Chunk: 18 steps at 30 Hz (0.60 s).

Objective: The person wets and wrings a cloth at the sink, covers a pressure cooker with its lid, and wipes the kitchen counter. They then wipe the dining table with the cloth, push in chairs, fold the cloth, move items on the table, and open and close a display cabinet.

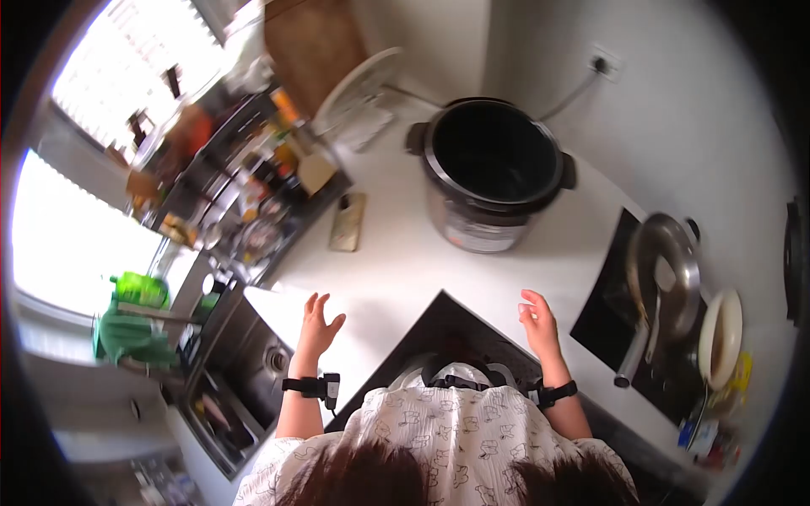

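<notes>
Above the white counter, my left hand (319, 325) is raised with its fingers apart and nothing in it. My right hand (538, 323) is also raised, fingers apart and slightly curled, holding nothing. Beyond both hands stands an electric pressure cooker (494, 173), its lid off and its dark inside showing. A phone (348, 223) lies on the counter (396, 270) between my left hand and the spice rack. Neither hand touches the cooker or the phone. Black straps with small devices are on both wrists.
At the left are a sink (261, 363) and a rack of bottles and jars (253, 181). A pan (666, 270) lies on the black cooktop at the right, beside a pale oval dish (720, 340). A cord runs to a wall outlet (603, 63).
</notes>
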Tool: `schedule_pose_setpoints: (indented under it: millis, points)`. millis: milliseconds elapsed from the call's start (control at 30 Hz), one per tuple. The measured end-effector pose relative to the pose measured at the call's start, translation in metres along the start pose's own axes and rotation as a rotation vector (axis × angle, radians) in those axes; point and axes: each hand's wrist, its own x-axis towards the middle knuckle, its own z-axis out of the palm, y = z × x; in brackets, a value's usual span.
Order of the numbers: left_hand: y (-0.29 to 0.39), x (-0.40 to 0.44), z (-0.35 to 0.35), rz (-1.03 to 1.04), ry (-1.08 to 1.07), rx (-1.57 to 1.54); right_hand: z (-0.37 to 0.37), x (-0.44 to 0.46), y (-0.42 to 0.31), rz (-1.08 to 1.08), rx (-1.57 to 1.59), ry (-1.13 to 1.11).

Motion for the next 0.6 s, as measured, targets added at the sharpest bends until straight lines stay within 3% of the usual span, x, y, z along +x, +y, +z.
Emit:
schedule_pose_setpoints:
  millis: [33,67,133,167,233,333,367,400,533,600]
  points:
    - [-0.015,-0.015,-0.006,-0.042,0.021,-0.002,0.008,0.013,-0.016,0.100,0.209,-0.122]
    - [-0.033,-0.031,-0.011,-0.107,0.029,0.053,0.016,0.023,-0.034,0.102,0.202,-0.155]
    - [-0.061,-0.063,-0.021,-0.220,0.053,0.110,0.035,0.038,-0.068,0.295,0.432,-0.473]
    - [-0.073,-0.076,-0.022,-0.224,0.090,0.109,0.048,0.045,-0.071,0.261,0.411,-0.528]
    - [-0.100,-0.109,-0.023,-0.231,0.159,0.124,0.072,0.066,-0.065,0.108,0.286,-0.529]
    - [-0.100,-0.149,-0.028,-0.404,0.196,0.071,0.092,0.118,-0.046,-0.229,-0.035,-0.327]
    - [-0.101,-0.162,-0.026,-0.483,0.175,0.067,0.087,0.144,-0.015,-0.167,0.039,-0.362]
    - [-0.107,-0.173,-0.019,-0.524,0.208,0.065,0.091,0.139,-0.034,0.012,0.038,-0.304]
    - [-0.104,-0.217,-0.004,-0.704,0.216,0.072,0.101,0.139,-0.006,-0.147,-0.018,-0.296]
    - [-0.084,-0.234,-0.005,-0.813,0.220,0.021,0.121,0.128,0.005,-0.180,-0.109,-0.478]
